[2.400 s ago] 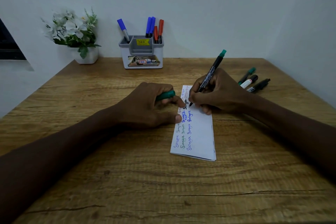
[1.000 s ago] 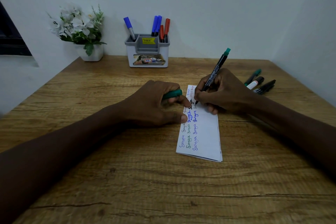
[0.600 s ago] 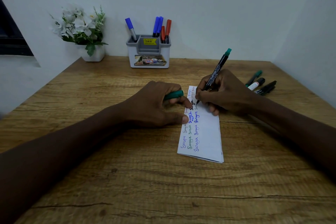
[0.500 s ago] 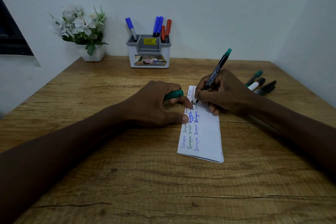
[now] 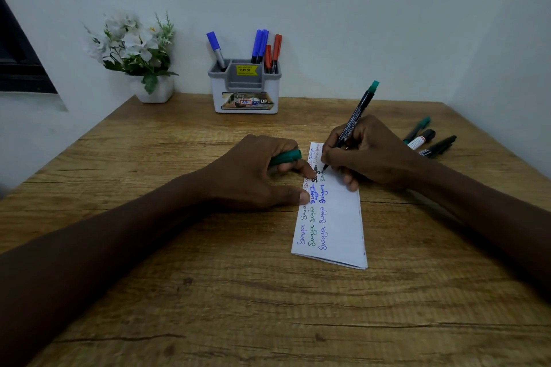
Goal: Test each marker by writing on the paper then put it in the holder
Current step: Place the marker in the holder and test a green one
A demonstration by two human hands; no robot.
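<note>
A folded white paper (image 5: 340,217) lies on the wooden table (image 5: 208,292), covered down its left side with handwritten words in several ink colours. My right hand (image 5: 372,155) grips a black marker with a green end (image 5: 356,115), its tip touching the paper's upper part. My left hand (image 5: 253,173) holds the green cap (image 5: 286,157) in curled fingers, while its thumb and a fingertip press on the paper's left edge. The grey-and-white holder (image 5: 246,89) stands at the back against the wall, with blue and red markers (image 5: 262,46) in it.
Three more markers (image 5: 426,140) lie on the table right of my right hand. A small white pot of white flowers (image 5: 140,53) stands at the back left. Walls close the table in at the back and right.
The marker tip has shifted slightly along the paper's upper part as my right hand writes. My left hand keeps the cap and stays on the paper's edge.
</note>
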